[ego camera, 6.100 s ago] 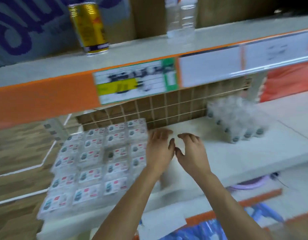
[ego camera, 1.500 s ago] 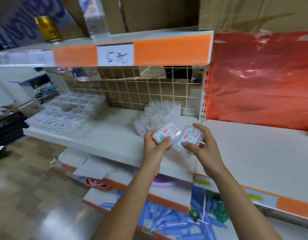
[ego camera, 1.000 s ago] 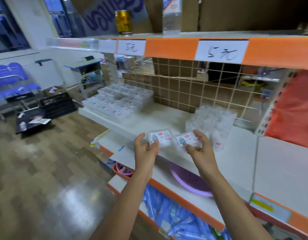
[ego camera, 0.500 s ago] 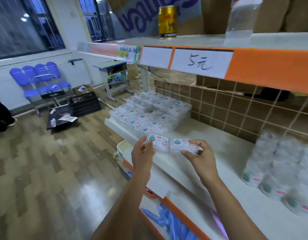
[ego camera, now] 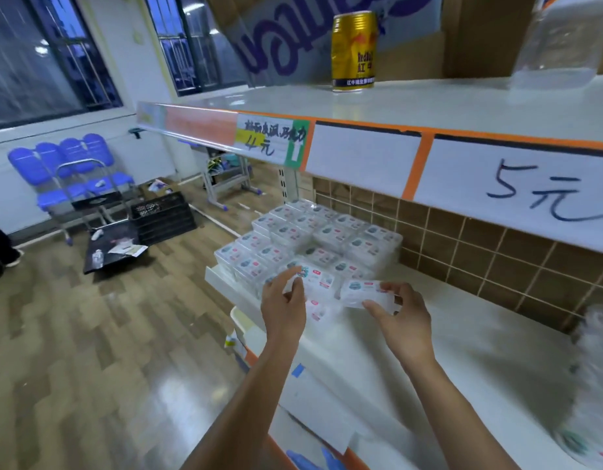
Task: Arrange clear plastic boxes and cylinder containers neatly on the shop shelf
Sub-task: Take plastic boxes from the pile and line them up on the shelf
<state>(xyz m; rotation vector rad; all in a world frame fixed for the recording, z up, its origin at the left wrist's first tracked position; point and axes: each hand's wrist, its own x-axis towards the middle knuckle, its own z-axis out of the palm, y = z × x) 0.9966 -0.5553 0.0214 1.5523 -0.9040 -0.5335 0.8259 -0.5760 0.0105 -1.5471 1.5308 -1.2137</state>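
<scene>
Left hand [ego camera: 282, 308] pinches one clear box [ego camera: 318, 281], right hand [ego camera: 406, 322] a second box [ego camera: 364, 290] (labels up), beside the stack [ego camera: 327, 235].

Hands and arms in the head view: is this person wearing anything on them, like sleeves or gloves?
No. The left hand and right hand are bare, with no gloves, rings or watch visible. Both forearms are bare too; no sleeve shows within the picture.

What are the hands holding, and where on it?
The left hand pinches the left clear box at its left end; the right hand grips the right clear box by its near right corner.
</scene>
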